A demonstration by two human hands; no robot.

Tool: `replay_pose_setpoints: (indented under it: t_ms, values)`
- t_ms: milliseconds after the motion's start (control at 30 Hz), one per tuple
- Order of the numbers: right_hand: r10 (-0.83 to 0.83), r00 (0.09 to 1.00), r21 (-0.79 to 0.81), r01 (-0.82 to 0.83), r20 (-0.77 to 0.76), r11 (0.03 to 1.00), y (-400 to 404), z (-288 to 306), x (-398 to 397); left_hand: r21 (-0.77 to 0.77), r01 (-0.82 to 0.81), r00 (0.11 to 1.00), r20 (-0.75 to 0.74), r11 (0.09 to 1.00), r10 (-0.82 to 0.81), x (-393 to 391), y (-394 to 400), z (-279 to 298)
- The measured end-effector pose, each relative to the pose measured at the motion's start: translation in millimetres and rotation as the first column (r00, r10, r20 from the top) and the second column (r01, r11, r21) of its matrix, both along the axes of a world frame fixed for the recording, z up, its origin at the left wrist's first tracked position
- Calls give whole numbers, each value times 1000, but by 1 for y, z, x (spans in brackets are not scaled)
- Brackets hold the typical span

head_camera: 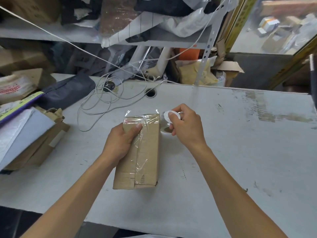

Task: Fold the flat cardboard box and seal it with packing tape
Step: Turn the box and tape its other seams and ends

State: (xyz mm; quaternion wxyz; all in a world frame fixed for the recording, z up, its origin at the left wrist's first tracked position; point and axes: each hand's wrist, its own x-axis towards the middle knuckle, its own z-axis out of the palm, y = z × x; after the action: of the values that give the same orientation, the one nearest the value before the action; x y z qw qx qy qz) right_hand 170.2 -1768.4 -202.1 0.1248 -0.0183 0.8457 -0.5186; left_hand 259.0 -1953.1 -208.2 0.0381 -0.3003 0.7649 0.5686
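A long brown cardboard box (145, 160) lies folded on the grey table (223, 152), its far end pointing away from me. Clear packing tape (142, 120) runs along its top seam and across the far end. My left hand (120, 141) grips the box's left side near the far end, thumb pressing on the tape. My right hand (185, 124) holds a small roll of clear tape (169, 122) just off the box's far right corner; a short stretch of tape joins roll and box.
A tangle of white cable (103, 100) lies on the table beyond the box, near a round cable hole (151, 92). Stacked flat cardboard and envelopes (30, 134) crowd the left edge. Cluttered shelves stand behind. Old tape residue (267, 110) marks the table's right side.
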Motion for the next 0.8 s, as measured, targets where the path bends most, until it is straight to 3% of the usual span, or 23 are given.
replay_pose_setpoints:
  t_ms: [367,800]
  values:
    - [-12,999,-59,14,39,998,0,0,5,3,2,1000,-6,1000,-2,0,0,0]
    - [47,998,9,-47,-38,999,0,-6,8,6,-8,1000,1,1000,8,0,1,3]
